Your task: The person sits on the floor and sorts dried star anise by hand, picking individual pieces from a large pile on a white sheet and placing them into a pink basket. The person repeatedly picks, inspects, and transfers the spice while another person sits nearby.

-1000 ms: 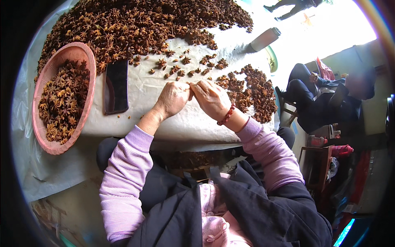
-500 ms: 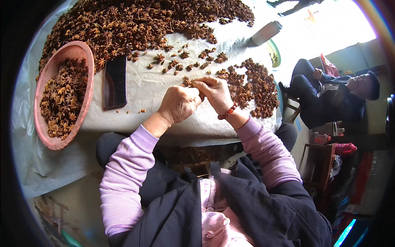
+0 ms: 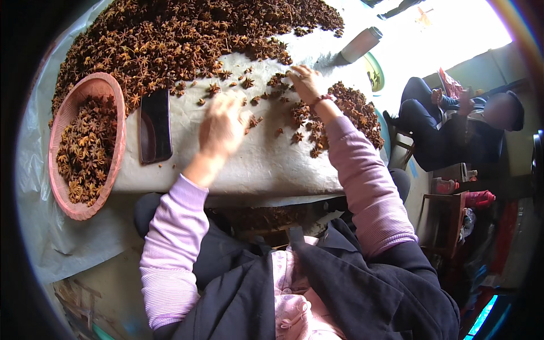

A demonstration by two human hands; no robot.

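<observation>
- Anise (image 3: 247, 83) first: loose pods lay scattered over the pale sheet (image 3: 266, 164), between the hands and out toward the big pile (image 3: 170, 42)!
- Right hand (image 3: 307, 85): fingers bent, right beside the loose pods; whether they pinched one, I couldn't tell.
- Left hand (image 3: 222, 127): pure blur over the sheet, one pod (image 3: 254, 121) close by its fingers; wide, narrow or holding, no telling.
- Step in hand, as I judged it: picking over pods a few at a time.
- Next move, my call: it wanted a light fingertip pinch, clear of the small heap (image 3: 362, 119) by the right wrist.
- Farther out: phone (image 3: 155, 127) flat beside the anise-filled basket (image 3: 82, 213), bottle (image 3: 361, 45) beyond the right hand, seated person (image 3: 419, 113) off right.
</observation>
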